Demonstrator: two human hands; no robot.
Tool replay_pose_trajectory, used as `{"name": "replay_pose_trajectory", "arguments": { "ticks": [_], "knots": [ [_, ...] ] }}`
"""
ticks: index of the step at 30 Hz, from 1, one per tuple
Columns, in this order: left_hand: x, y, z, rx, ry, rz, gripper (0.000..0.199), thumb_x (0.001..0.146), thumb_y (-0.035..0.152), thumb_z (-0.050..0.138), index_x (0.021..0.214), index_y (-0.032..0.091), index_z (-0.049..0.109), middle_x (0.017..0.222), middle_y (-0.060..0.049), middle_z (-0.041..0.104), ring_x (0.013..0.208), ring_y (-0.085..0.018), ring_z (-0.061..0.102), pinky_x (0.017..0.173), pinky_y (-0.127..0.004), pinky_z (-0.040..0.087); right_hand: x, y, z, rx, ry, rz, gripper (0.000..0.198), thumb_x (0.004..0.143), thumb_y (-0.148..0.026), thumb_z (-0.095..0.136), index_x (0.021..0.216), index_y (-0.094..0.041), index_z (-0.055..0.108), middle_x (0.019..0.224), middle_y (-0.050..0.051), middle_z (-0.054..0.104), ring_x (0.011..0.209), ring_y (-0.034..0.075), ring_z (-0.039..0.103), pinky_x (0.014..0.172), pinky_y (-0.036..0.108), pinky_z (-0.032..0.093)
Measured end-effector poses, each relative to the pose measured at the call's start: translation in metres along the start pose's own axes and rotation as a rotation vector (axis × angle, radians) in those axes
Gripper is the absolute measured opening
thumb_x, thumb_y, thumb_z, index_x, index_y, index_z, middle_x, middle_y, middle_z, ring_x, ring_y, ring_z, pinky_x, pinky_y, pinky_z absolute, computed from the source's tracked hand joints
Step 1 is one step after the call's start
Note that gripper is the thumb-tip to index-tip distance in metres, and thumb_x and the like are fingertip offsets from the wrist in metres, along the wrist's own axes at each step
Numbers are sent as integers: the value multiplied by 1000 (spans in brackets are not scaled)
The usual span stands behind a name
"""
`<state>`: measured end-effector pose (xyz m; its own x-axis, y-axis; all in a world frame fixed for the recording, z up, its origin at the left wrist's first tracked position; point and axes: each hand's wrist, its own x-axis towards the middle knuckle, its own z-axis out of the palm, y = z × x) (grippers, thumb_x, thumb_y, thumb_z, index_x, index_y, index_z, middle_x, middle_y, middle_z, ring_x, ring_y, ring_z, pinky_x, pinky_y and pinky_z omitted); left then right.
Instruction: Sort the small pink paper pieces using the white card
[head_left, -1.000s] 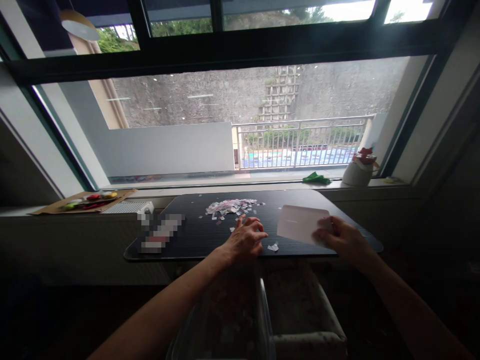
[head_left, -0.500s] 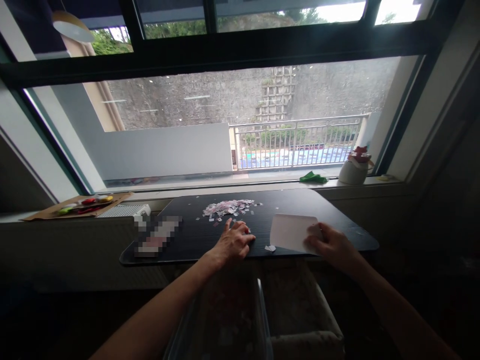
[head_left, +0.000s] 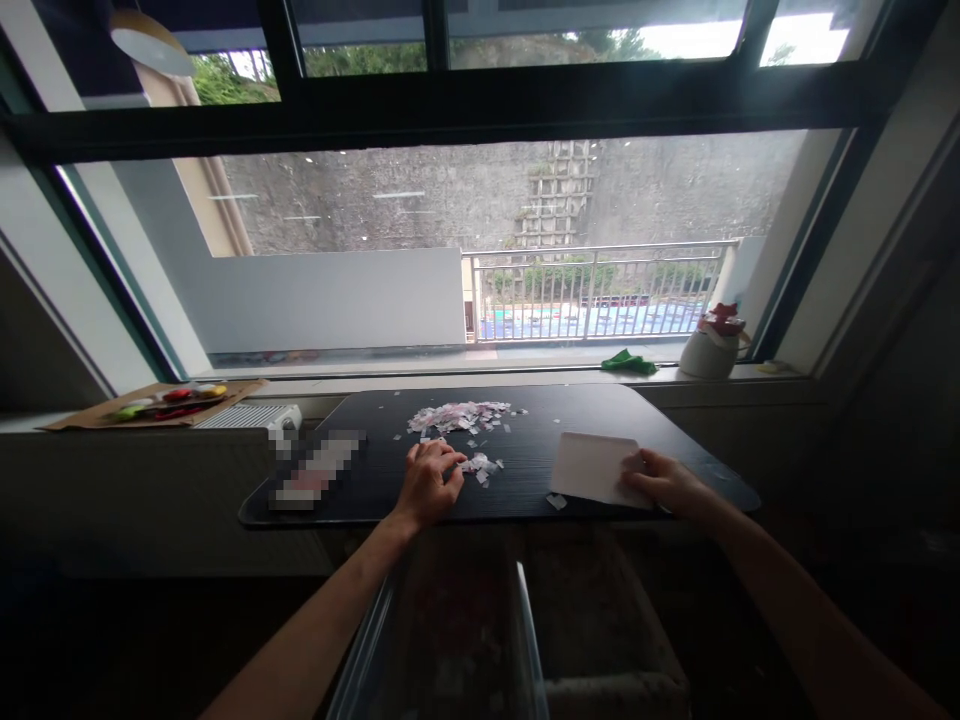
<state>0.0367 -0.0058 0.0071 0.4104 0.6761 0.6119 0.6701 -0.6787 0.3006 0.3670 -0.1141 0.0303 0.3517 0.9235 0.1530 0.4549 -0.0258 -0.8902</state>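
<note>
My left hand [head_left: 431, 480] is low over the dark table [head_left: 517, 500], palm down, its fingers loosely bent and apart. It holds nothing that I can see. Its fingertips are beside a small cluster of paper scraps [head_left: 481, 467]. Behind that lies a larger heap of white and pinkish paper scraps [head_left: 465, 415]. My right hand [head_left: 658, 478] grips the right edge of a white card [head_left: 592, 468], held tilted just above the table or touching it; I cannot tell which. One loose scrap [head_left: 556, 501] lies by the card's lower left corner.
A blurred-out flat item [head_left: 319, 470] lies at the table's left. A clear plastic bin [head_left: 525, 630] stands below the front edge. On the sill are a green cloth [head_left: 628, 362] and a white jug [head_left: 709, 348]. Cardboard with colourful pieces [head_left: 161, 405] lies far left.
My left hand has moved left, uncovering the small cluster of scraps. My right hand and the card have shifted slightly to the right.
</note>
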Motion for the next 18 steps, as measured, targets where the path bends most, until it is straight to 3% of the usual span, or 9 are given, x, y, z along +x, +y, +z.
{"name": "replay_pose_trajectory", "arguments": {
  "ticks": [3, 10, 18],
  "knots": [
    [-2, 0, 0, -4, 7, -25, 22, 77, 21, 49, 88, 23, 68, 90, -4, 64, 102, -23, 53, 101, -49, 32, 3, -3, 4, 102, -96, 93, 19, 51, -24, 66, 69, -19, 60, 62, 0, 68, 60, 18, 64, 55, 27, 50],
    [-2, 1, -2, -37, 8, -4, 23, 76, 20, 48, 87, 23, 67, 88, -4, 65, 102, -23, 53, 98, -46, 35, -5, -7, 3, 203, -201, 127, 25, 51, -27, 71, 72, -18, 60, 66, 0, 68, 62, 17, 64, 58, 28, 50],
    [-2, 0, -1, -70, 25, -72, 25, 75, 17, 47, 87, 22, 68, 90, -4, 66, 102, -23, 53, 98, -45, 35, -12, -11, -4, 224, -198, 78, 33, 52, -35, 73, 78, -18, 60, 69, 1, 68, 61, 17, 64, 54, 27, 48]
  ]
}}
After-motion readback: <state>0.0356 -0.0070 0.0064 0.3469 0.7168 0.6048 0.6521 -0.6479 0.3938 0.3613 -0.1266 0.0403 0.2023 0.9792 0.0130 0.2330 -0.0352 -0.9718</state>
